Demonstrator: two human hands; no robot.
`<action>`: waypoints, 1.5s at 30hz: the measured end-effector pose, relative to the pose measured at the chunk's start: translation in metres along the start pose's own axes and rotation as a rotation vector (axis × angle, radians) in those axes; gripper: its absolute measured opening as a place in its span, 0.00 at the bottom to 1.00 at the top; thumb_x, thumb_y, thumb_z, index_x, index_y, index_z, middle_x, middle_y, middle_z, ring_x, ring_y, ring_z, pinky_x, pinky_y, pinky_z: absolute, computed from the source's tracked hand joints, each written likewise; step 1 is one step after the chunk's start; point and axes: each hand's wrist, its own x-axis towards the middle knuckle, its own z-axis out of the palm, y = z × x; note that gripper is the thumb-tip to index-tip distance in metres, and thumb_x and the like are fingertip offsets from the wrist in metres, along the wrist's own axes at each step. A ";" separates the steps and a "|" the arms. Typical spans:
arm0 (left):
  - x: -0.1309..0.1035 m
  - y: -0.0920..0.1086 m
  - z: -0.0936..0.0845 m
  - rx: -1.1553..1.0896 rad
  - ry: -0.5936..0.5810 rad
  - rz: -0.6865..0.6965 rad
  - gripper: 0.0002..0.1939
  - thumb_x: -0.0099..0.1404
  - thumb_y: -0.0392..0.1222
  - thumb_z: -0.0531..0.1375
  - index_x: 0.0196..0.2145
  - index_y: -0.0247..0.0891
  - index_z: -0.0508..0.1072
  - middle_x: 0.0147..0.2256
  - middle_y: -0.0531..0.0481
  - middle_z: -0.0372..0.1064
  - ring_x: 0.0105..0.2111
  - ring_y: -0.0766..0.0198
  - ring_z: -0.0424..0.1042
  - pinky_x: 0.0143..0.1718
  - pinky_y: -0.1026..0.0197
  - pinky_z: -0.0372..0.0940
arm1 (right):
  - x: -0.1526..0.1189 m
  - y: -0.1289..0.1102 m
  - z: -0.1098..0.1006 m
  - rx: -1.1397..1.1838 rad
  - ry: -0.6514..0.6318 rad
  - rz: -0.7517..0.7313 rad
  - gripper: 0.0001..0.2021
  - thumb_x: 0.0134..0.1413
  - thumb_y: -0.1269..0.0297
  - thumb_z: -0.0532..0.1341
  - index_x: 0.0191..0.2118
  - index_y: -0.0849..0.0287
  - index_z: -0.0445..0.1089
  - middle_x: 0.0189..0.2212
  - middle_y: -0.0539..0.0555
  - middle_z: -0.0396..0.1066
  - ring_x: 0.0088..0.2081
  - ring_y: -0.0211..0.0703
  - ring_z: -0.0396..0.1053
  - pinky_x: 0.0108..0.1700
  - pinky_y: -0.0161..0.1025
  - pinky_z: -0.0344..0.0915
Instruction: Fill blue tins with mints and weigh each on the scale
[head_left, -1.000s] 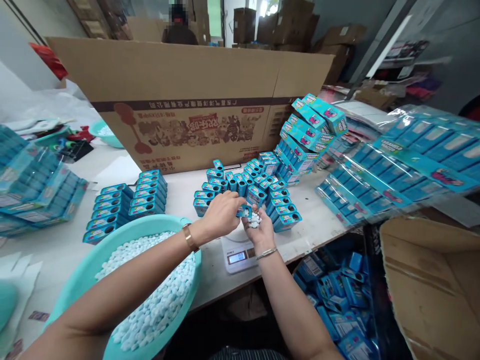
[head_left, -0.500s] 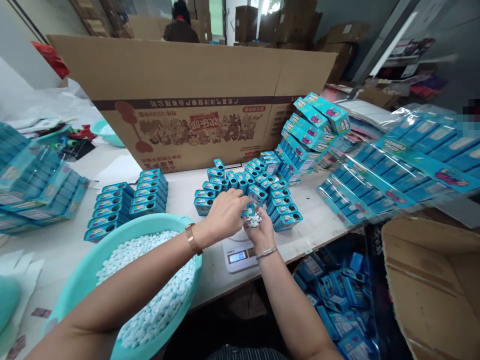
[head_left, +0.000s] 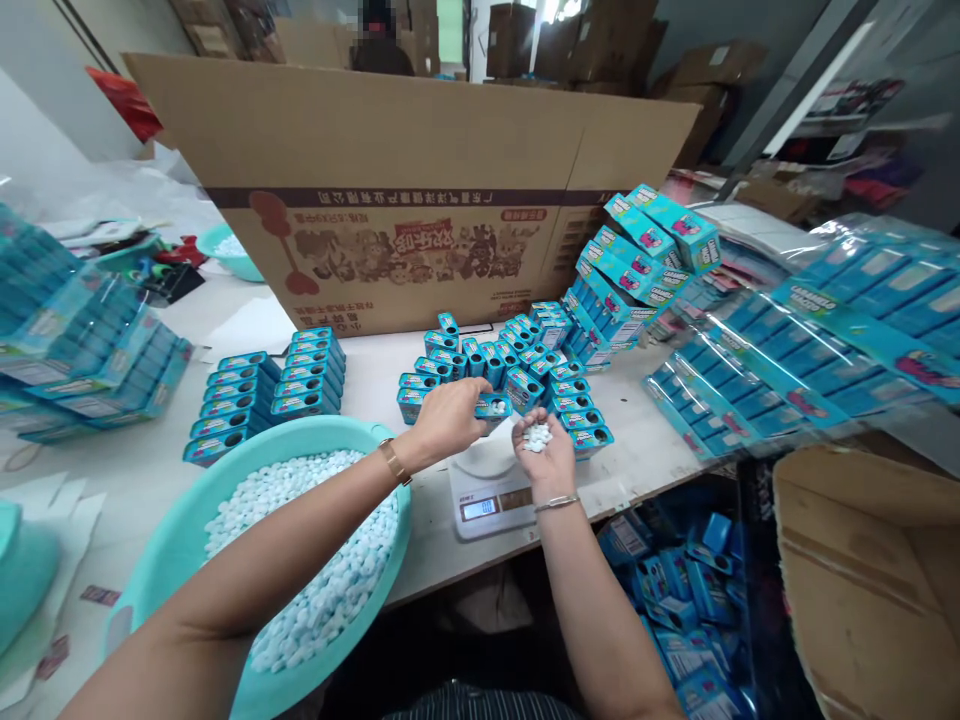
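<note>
1. Right hand (head_left: 546, 455) now stands apart from the left hand (head_left: 444, 422); in the earlier frame, its palm and the held box (head_left: 491, 410) overlap.
2. Reference: the scale (head_left: 487, 528) is clock centre; 12 o'clock points away from the person.
3. Status: work appears part-way. White pieces show at the held box's opening; a small heap of white pieces (head_left: 537, 437) remains in the right palm. The display appears to read zero.
4. Remaining: many boxes (head_left: 517, 345) with dark openings stand on the desk (head_left: 431, 510) toward 12 o'clock; their fill cannot be told. More pieces lie in the tub (head_left: 165, 550) toward 9 o'clock.
5. Held box: small, blue, printed, at 12 o'clock.
6. Left fingers: closed on the held box's near end.
7. Right fingers: loosely curled, palm up, at 2 o'clock, cupping the heap.
</note>
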 end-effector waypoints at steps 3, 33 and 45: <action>0.003 -0.005 0.021 -0.059 -0.049 -0.088 0.19 0.58 0.45 0.62 0.47 0.43 0.70 0.40 0.49 0.76 0.42 0.52 0.75 0.39 0.58 0.65 | -0.001 -0.021 -0.008 -0.009 -0.072 -0.043 0.11 0.61 0.68 0.52 0.26 0.58 0.60 0.17 0.44 0.60 0.16 0.30 0.57 0.18 0.26 0.57; -0.009 -0.017 0.028 -0.027 0.104 0.058 0.53 0.54 0.55 0.66 0.66 0.36 0.40 0.58 0.34 0.55 0.61 0.41 0.52 0.61 0.31 0.41 | -0.015 -0.060 0.004 0.007 -0.261 -0.042 0.09 0.63 0.67 0.50 0.30 0.56 0.58 0.16 0.41 0.51 0.15 0.31 0.52 0.14 0.27 0.49; 0.003 -0.006 0.045 0.078 -0.032 0.066 0.44 0.53 0.49 0.68 0.61 0.33 0.54 0.53 0.36 0.63 0.56 0.43 0.58 0.62 0.30 0.40 | -0.006 -0.045 0.024 -0.085 -0.272 -0.051 0.10 0.63 0.64 0.52 0.29 0.56 0.59 0.16 0.40 0.49 0.14 0.29 0.49 0.13 0.26 0.47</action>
